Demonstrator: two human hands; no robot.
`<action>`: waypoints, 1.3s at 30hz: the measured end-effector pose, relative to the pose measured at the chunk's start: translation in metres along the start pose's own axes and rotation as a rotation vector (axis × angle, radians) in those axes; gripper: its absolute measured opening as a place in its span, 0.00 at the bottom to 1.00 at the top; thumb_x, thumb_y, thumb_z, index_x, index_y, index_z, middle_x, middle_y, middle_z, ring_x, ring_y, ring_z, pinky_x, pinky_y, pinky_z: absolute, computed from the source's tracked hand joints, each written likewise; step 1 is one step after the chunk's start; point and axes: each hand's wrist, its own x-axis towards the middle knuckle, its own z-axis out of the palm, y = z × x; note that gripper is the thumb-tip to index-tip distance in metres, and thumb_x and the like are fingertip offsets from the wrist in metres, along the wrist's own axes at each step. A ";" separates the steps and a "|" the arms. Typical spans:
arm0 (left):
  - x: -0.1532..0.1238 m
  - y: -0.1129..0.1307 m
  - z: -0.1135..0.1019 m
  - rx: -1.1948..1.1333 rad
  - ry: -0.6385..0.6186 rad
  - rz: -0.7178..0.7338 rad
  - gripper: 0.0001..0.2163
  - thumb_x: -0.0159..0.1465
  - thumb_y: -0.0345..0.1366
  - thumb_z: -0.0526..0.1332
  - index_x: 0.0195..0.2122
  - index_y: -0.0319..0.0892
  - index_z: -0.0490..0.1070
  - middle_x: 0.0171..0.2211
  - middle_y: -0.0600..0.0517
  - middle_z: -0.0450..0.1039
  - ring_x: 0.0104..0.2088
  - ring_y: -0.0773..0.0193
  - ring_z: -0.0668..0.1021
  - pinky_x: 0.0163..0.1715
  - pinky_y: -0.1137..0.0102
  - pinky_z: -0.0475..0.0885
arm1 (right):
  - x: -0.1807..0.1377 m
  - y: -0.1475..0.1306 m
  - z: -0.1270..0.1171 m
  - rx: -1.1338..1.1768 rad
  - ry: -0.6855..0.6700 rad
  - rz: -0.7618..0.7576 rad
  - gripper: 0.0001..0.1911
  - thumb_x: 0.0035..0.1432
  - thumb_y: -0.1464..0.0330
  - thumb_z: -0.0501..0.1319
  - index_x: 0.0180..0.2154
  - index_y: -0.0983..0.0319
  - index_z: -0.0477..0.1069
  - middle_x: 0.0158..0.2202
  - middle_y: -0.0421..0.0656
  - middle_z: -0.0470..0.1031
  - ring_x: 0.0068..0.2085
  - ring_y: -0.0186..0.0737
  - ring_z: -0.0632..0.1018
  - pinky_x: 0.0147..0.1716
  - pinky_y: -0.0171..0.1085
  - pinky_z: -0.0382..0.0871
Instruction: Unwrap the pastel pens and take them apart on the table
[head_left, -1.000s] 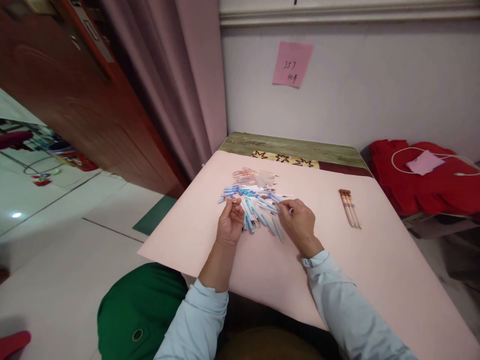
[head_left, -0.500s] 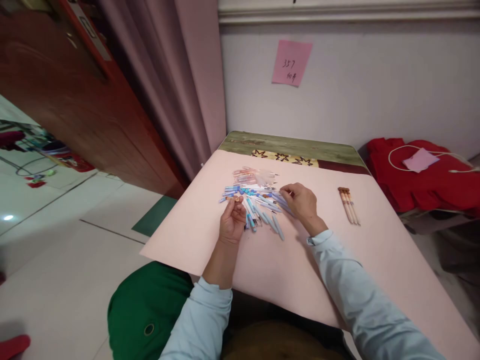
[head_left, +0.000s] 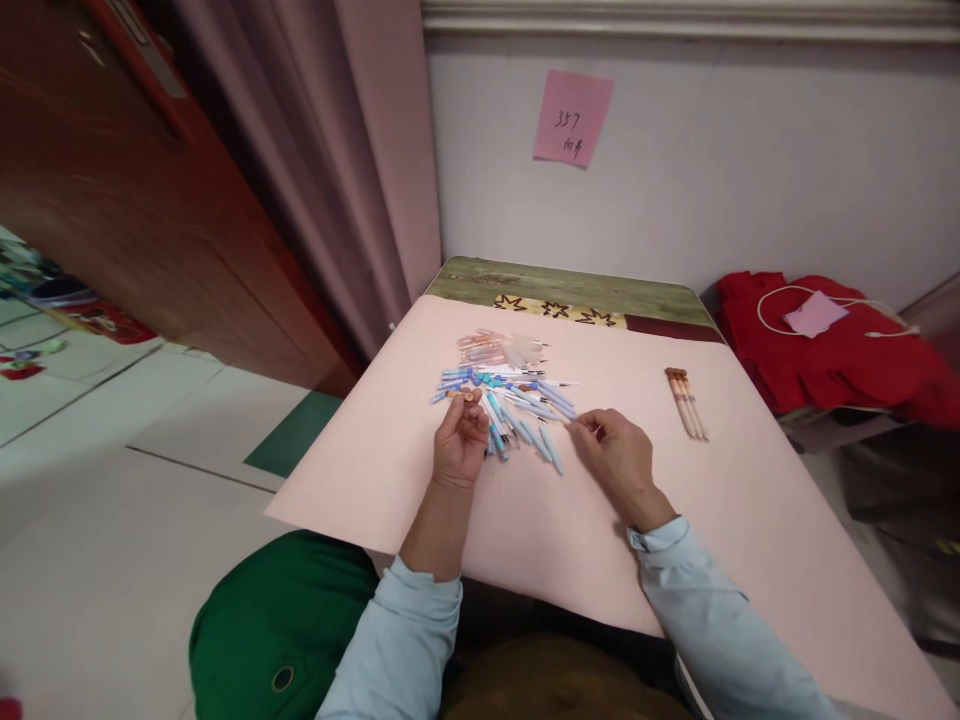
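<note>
My left hand point(head_left: 460, 445) is closed on a small yellow-brown pen part point(head_left: 469, 397) with a round open end, held at the near left of the pile. To the right of the pile, my right hand point(head_left: 615, 455) is in a pinch low over the table. Whatever thin piece lies between its fingertips is too small to make out. Between and beyond the hands lie several blue and white pen parts point(head_left: 517, 395), barrels and refills heaped loosely together. Behind them is a bunch of pinkish clear pen parts point(head_left: 491, 348). Several finished-looking pens with brown tops point(head_left: 685, 403) lie side by side at the right.
A pale pink sheet covers the table point(head_left: 750, 560). Red cloth point(head_left: 840, 350) with a white cable on it sits past the right edge. A green covered seat point(head_left: 277, 610) stands at the near left. The wall with a pink note point(head_left: 574, 118) rises behind the table.
My right hand has moved back toward me, away from the pile's far side, still pinched. My left hand stays nearly in place with the pen part. The view has shifted slightly.
</note>
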 end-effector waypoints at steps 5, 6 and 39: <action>0.001 0.001 -0.003 -0.007 -0.038 0.015 0.10 0.69 0.28 0.52 0.34 0.37 0.72 0.33 0.50 0.76 0.24 0.77 0.75 0.28 0.81 0.75 | -0.004 0.005 0.014 -0.130 0.018 -0.066 0.10 0.59 0.60 0.59 0.34 0.58 0.74 0.33 0.39 0.75 0.31 0.35 0.72 0.27 0.34 0.52; 0.001 0.001 -0.003 -0.010 -0.045 0.017 0.10 0.69 0.28 0.52 0.34 0.36 0.72 0.33 0.50 0.76 0.24 0.77 0.75 0.28 0.81 0.75 | -0.004 0.006 0.016 -0.146 0.027 -0.070 0.09 0.59 0.60 0.59 0.34 0.58 0.74 0.33 0.39 0.75 0.31 0.35 0.72 0.27 0.34 0.52; 0.005 -0.003 -0.008 0.012 -0.083 -0.002 0.06 0.67 0.27 0.55 0.39 0.36 0.72 0.34 0.52 0.73 0.25 0.77 0.75 0.31 0.80 0.75 | 0.049 0.012 -0.004 0.188 -0.008 0.036 0.16 0.62 0.60 0.51 0.44 0.59 0.71 0.29 0.41 0.74 0.29 0.39 0.71 0.28 0.35 0.58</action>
